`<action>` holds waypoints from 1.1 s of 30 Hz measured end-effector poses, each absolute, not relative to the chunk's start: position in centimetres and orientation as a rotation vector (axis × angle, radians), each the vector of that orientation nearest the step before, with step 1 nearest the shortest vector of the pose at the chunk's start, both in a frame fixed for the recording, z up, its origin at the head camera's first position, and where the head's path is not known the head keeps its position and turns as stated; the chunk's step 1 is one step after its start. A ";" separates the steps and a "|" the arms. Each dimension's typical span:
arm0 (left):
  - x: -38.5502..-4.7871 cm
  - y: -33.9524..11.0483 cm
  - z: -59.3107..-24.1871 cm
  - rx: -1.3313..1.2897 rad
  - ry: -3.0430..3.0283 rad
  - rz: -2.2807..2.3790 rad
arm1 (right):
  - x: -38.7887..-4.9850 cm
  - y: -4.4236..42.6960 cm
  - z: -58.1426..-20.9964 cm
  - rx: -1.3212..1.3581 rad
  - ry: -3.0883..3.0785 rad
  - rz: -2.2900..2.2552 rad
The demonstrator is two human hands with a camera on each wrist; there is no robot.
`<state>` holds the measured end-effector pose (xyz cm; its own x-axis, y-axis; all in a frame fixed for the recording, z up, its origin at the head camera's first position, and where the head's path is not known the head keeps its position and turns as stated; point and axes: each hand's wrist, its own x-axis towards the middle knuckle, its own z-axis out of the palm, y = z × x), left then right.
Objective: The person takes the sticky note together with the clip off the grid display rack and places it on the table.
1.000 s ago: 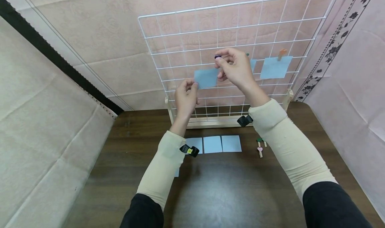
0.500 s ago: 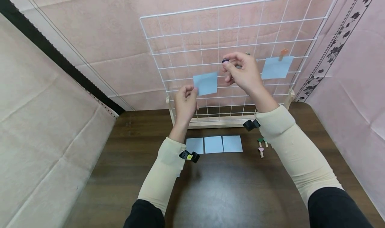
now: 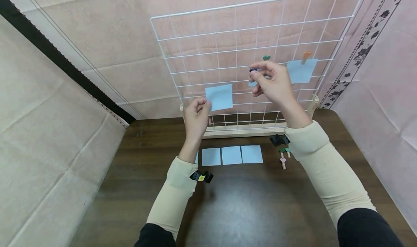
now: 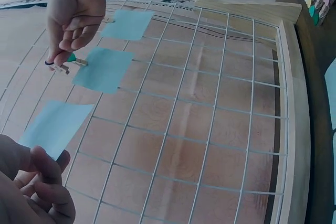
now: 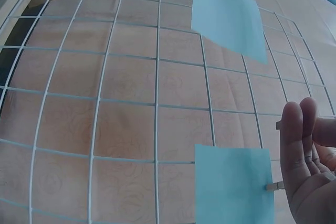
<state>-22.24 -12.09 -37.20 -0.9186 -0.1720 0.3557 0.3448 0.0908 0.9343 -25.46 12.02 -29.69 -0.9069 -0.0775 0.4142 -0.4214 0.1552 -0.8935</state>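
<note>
Between its thumb and fingers my left hand [image 3: 196, 122] pinches the lower left corner of a blue paper square [image 3: 219, 97], held in front of the white wire grid [image 3: 224, 51]. My right hand [image 3: 275, 81] pinches a small clip with a dark blue top [image 3: 253, 70], also visible in the left wrist view [image 4: 62, 69]. Behind the right hand a blue square [image 5: 234, 184] hangs on the grid by a green-topped clip [image 3: 266, 57]. Farther right, an orange-topped clip [image 3: 306, 55] holds another square [image 3: 302, 71].
Several blue squares [image 3: 231, 155] lie in a row on the brown table [image 3: 241, 203] before the grid's wooden base [image 3: 241, 133]. To their right lie several small clips [image 3: 283, 162]. Cloth walls [image 3: 49, 142] stand on both sides.
My right hand has moved right and slightly down with the clip, away from the held square. My left hand has lowered a little with its square, and the green-topped clip shows more fully.
</note>
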 end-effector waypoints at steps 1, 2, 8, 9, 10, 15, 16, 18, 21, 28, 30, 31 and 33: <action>-22.1 -12.2 -37.3 -0.171 -1.999 -1.881 | -25.4 12.2 -29.8 0.488 -2.162 1.815; -22.0 -12.3 -37.4 -0.173 -1.995 -1.878 | -25.3 12.3 -29.9 0.493 -2.158 1.817; -21.4 -12.7 -37.9 -0.173 -1.989 -1.876 | -24.7 13.0 -30.5 0.483 -2.128 1.868; -21.3 -12.8 -38.0 -0.171 -1.992 -1.879 | -24.6 13.2 -30.7 0.475 -2.120 1.876; -21.2 -12.9 -38.1 -0.165 -1.993 -1.886 | -24.5 13.3 -30.8 0.465 -2.112 1.884; -20.7 -13.4 -38.7 -0.149 -1.994 -1.900 | -23.9 14.2 -31.4 0.421 -2.043 1.953; -20.6 -13.5 -38.7 -0.147 -1.992 -1.902 | -23.7 14.4 -31.6 0.415 -2.034 1.964; -20.4 -13.7 -38.9 -0.138 -1.992 -1.902 | -23.5 14.8 -31.8 0.411 -2.029 1.967; -20.1 -13.9 -39.1 -0.107 -1.993 -1.915 | -23.2 15.3 -32.2 0.391 -2.066 1.935; -19.2 -14.3 -40.0 -0.059 -2.018 -1.932 | -22.7 16.4 -33.2 0.345 -2.102 1.901; -19.0 -14.4 -40.3 -0.049 -2.037 -1.921 | -22.4 16.6 -33.6 0.329 -2.086 1.924; -18.9 -14.4 -40.5 -0.046 -2.049 -1.916 | -22.3 16.8 -33.8 0.318 -2.086 1.926; -18.8 -14.4 -40.8 -0.034 -2.073 -1.908 | -22.0 17.1 -34.2 0.297 -2.080 1.937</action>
